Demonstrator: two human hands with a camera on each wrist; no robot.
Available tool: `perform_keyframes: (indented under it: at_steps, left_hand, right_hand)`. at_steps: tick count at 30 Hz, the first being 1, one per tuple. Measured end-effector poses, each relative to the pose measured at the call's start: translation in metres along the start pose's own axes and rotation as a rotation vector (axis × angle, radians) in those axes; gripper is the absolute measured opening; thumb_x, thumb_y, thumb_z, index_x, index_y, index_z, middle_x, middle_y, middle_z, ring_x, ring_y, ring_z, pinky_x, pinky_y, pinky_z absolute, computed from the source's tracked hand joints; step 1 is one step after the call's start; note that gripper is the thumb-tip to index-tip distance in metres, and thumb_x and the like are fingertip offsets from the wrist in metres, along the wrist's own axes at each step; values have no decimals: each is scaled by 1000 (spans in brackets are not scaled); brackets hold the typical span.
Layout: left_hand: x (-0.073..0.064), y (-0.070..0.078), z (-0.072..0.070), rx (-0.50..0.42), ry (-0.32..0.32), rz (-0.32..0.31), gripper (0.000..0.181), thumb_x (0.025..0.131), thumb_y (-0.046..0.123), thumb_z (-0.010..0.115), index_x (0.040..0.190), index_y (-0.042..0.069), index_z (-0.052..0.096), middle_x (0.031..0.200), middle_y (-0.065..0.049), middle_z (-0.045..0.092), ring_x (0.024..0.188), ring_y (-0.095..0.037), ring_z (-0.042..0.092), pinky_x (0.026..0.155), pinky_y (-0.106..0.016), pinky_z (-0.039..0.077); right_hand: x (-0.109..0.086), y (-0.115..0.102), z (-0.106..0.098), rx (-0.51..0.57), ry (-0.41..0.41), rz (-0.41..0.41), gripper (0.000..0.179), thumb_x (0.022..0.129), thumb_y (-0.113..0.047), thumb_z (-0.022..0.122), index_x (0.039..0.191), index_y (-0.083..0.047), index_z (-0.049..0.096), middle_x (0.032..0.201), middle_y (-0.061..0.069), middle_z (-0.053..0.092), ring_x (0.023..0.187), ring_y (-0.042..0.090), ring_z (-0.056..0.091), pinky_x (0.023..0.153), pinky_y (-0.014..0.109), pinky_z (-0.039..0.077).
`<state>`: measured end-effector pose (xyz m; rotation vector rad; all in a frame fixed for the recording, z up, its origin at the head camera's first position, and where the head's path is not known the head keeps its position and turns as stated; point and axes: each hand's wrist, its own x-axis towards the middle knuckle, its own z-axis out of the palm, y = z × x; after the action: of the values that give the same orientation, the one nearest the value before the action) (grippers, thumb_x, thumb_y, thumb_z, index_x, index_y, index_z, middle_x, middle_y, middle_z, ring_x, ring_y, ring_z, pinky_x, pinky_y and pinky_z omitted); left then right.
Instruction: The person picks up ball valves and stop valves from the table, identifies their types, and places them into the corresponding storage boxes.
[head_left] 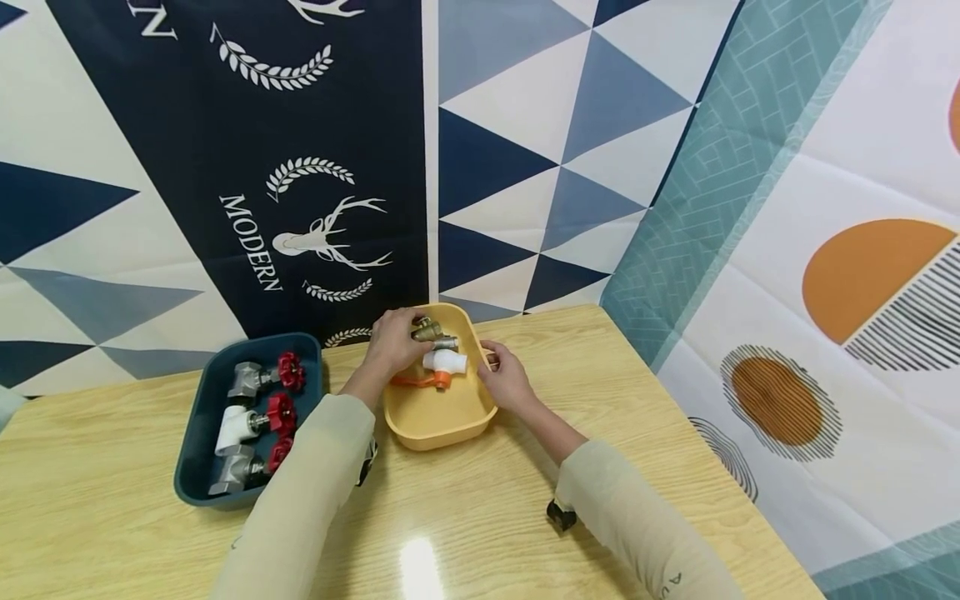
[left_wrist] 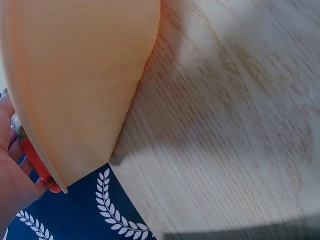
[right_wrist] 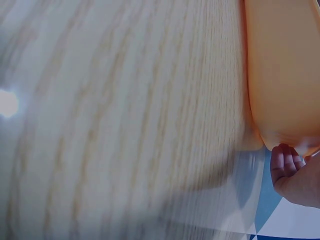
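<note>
A yellow tray (head_left: 427, 425) holds several pipe fittings. My left hand (head_left: 393, 337) reaches over its left rim, fingers curled at a brass valve (head_left: 427, 331) near the back; the palm hides part of it. Beside that lie a silver fitting (head_left: 447, 342) and a white valve (head_left: 446, 361) with an orange handle (head_left: 416, 382). In the left wrist view a red handle (left_wrist: 37, 162) shows by the fingers at the rim; which valve it belongs to is unclear. My right hand (head_left: 508, 379) grips the tray's right rim, fingers bent against the wall.
To the left stands a dark blue tray (head_left: 193, 442) with several red-wheeled valves (head_left: 243, 425). Both trays are on a wooden table (head_left: 465, 517), close to a patterned cloth wall (head_left: 510, 167) behind. Another patterned wall (head_left: 765, 292) runs along the right edge.
</note>
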<state>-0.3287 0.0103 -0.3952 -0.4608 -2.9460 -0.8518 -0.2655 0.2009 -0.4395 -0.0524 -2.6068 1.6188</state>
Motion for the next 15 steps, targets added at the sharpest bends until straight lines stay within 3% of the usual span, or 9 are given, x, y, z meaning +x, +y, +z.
perform_keyframes:
  at_steps: [9,15]
  left_hand:
    - [3,-4,6,-23,22,44,51,78,22,72,125,6,57,125,-12,59,122,-31,43,108,-43,31]
    - [5,-7,10,-27,0,47,48,79,21,72,122,6,58,121,-12,60,118,-29,47,106,-42,34]
  right_hand:
    - [1,2,1,4,9,-5,43,91,-5,52,134,-4,48,102,15,56,84,17,50,68,23,44]
    - [1,1,2,0,8,-6,43,91,-5,53,133,-3,48,102,15,57,84,18,51,68,22,44]
